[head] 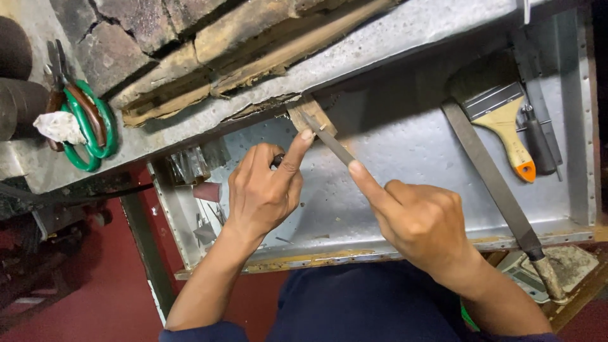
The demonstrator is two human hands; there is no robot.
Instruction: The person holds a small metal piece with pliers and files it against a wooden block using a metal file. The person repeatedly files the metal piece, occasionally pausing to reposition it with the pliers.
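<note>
Small file (329,140): handle end hidden inside right hand (421,221). Object pinched by left hand (263,190): mostly covered by fingers, kind unclear. Large flat file (491,180): handle tip cut by lower edge. Dark cylinders (16,76): cropped at left edge. Items in tray corner (206,225): too small to identify.

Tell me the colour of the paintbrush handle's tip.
Orange, on the paintbrush with a pale wooden handle; head view.
</note>
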